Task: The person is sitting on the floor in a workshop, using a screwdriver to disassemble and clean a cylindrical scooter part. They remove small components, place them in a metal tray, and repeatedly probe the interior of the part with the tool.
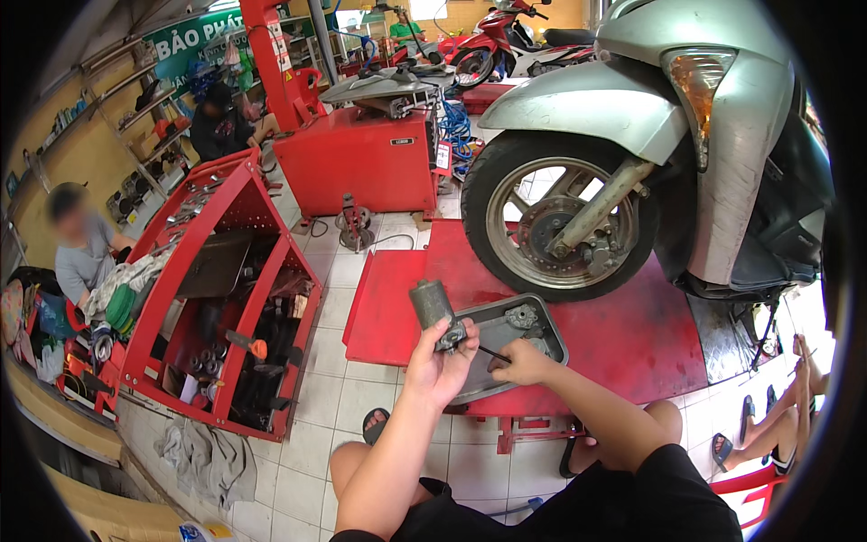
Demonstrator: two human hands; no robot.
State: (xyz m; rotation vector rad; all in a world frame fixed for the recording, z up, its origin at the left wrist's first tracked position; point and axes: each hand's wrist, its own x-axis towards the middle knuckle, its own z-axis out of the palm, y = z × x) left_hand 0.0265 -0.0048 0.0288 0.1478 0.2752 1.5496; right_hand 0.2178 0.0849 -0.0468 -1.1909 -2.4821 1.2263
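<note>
My left hand (433, 359) is closed round a grey cylindrical metal part (429, 305), held upright above the front left of a metal tray (471, 391). My right hand (522, 363) grips a thin dark tool (490, 353) that points toward the lower end of the part; whether its tip touches is hard to tell. Small metal pieces (521, 316) lie in the tray, which rests on a red lift platform (614, 352). Just behind the tray stands the front wheel (506, 262) of a silver scooter (587, 104).
A red tool cart (295, 271) with rags stands at left, two people (77, 244) (217, 126) beside it. A red machine (348, 172) and other motorbikes (506, 50) are behind. Someone's bare legs (768, 434) show at lower right, and grey cloths (203, 461) lie on the floor.
</note>
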